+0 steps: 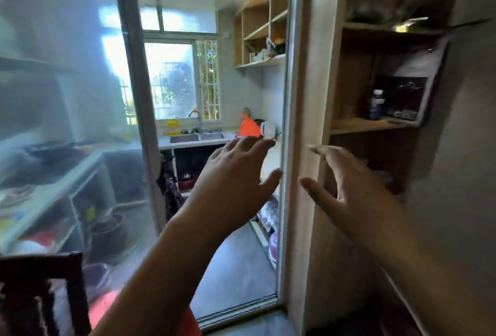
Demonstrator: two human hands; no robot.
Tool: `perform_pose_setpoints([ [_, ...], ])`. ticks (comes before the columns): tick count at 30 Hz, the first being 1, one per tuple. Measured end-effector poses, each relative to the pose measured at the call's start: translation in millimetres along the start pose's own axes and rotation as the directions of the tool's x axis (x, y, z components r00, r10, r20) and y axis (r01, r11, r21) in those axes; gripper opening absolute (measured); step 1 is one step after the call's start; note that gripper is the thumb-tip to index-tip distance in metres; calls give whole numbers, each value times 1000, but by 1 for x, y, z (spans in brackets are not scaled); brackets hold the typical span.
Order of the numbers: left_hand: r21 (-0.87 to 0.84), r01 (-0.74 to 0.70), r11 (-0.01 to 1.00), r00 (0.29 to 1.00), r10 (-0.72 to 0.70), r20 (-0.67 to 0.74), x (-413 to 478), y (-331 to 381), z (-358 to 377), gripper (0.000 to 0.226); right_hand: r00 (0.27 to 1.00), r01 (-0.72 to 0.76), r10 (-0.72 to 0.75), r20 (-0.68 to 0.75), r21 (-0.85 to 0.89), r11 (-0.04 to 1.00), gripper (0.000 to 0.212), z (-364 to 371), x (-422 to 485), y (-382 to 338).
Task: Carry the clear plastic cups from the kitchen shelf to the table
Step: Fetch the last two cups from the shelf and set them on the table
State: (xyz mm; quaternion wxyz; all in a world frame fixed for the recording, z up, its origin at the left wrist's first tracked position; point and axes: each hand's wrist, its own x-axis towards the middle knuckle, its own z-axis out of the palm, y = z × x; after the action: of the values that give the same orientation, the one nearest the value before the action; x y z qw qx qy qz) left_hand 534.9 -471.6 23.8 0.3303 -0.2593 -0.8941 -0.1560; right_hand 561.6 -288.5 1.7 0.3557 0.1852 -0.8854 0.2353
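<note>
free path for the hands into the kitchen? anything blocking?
Open gap between the sliding glass door and the door frame; bare floor beyond. Left hand is in the gap, right hand overlaps the frame. Crowded: counter around the sink, under-counter shelves.

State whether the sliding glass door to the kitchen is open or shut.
Open: the sliding glass door is pushed left, leaving a clear gap showing the sink.

bright barred window (171,80) | grey floor (236,268) | wooden wall shelves (260,37)

Two bare hands, the left hand (236,180) and the right hand (357,190). Beyond the left hand: one faucet (197,116), one white kettle (269,129). Above the right hand stands one bottle (376,104).
</note>
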Motion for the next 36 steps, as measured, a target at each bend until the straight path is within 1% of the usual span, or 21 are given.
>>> perform_pose_setpoints([
  [6, -129, -159, 979, 985, 166, 43, 71, 45, 91, 50, 985, -162, 153, -73, -134, 978, 60, -32, -4, 100],
  [9, -179, -191, 965, 978, 202, 44, 110, 53, 133, 52, 979, -199, 187, -82, -179, 963, 57, -33, 10, 145],
  [13, -233, -209, 950, 973, 225, 42, 170, 56, 173, 52, 972, -229, 214, -92, -200, 953, 60, -31, 53, 193],
  [17, -254, -222, 941, 974, 226, -14, 220, 54, 209, 49, 979, -200, 182, -92, -263, 944, 57, -30, 88, 237],
  [20, -282, -218, 934, 973, 230, 9, 243, 55, 243, 51, 971, -237, 219, -97, -265, 935, 56, -22, 96, 272],
  [22, -263, -219, 940, 972, 234, 26, 255, 57, 265, 53, 966, -259, 245, -86, -262, 929, 55, -17, 98, 294],
  [25, -242, -212, 947, 975, 222, 17, 273, 59, 289, 53, 962, -274, 264, -75, -266, 924, 54, -14, 103, 324],
  [30, -228, -198, 953, 977, 211, 36, 299, 61, 326, 55, 960, -280, 267, -86, -222, 934, 53, -6, 118, 374],
  [36, -189, -158, 969, 985, 169, 44, 335, 59, 374, 57, 978, -210, 204, -51, -151, 966, 52, 15, 153, 451],
])
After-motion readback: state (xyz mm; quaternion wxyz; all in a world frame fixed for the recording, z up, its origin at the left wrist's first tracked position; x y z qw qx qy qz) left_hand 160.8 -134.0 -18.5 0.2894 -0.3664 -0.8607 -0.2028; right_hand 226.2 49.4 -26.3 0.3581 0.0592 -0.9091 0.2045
